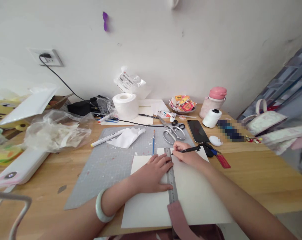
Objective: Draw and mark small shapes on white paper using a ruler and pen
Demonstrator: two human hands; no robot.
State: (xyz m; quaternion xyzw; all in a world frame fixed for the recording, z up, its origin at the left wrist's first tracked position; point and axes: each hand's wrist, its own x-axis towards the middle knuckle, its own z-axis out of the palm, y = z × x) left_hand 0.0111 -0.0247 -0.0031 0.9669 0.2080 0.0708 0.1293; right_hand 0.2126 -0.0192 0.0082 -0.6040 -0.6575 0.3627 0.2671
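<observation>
Flat white paper [196, 196] covers the grey cutting mat [108, 166] on the wooden desk [253, 173]. Across it runs a metal ruler [171, 181], pinned under the left hand [153, 173], fingers spread; the right hand [187, 155] clenches a slim black pen [189, 149] against the ruler's far end.

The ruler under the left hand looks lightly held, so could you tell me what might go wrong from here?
1. The left hand presses only the far part of the metal ruler; its near end lies free, so it may pivot and skew the line.
2. The fingertips sit right at the ruler's edge beside the black pen-like tool in the right hand; if it is a blade, they could be nicked.
3. The white sheet overhangs the cutting mat, so it may shift.
</observation>
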